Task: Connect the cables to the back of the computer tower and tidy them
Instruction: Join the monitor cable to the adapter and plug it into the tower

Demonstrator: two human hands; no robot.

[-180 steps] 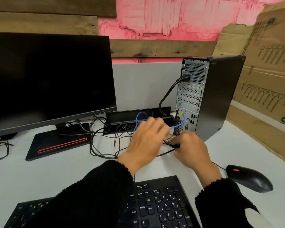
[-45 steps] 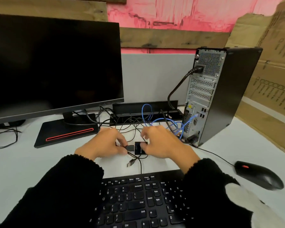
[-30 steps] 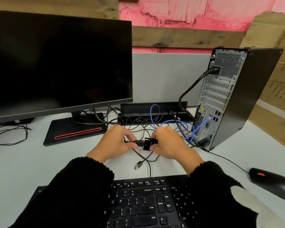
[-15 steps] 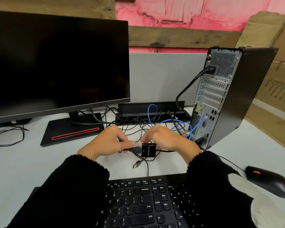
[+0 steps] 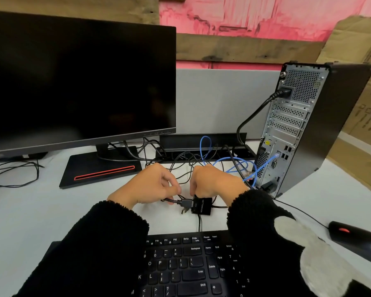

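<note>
The black computer tower (image 5: 338,125) stands at the right with its silver back panel (image 5: 287,133) facing me. A thick black power cable (image 5: 253,116) and a blue network cable (image 5: 263,166) are plugged into it. In front of the keyboard, my right hand (image 5: 212,183) grips a small black adapter box (image 5: 201,207). My left hand (image 5: 150,185) pinches a black cable plug (image 5: 185,203) that meets the box's left side. A loose USB plug (image 5: 184,210) lies just below it.
A large dark monitor (image 5: 79,82) on a black stand (image 5: 101,170) fills the left. Tangled black cables (image 5: 180,161) lie before a black cable tray (image 5: 201,144). A black keyboard (image 5: 180,264) sits near me, a black mouse (image 5: 358,243) at right, cardboard boxes (image 5: 362,50) behind the tower.
My hands left the tower's back and came to the middle of the desk. They picked up the adapter box and a cable plug, and the plug now sits against the box.
</note>
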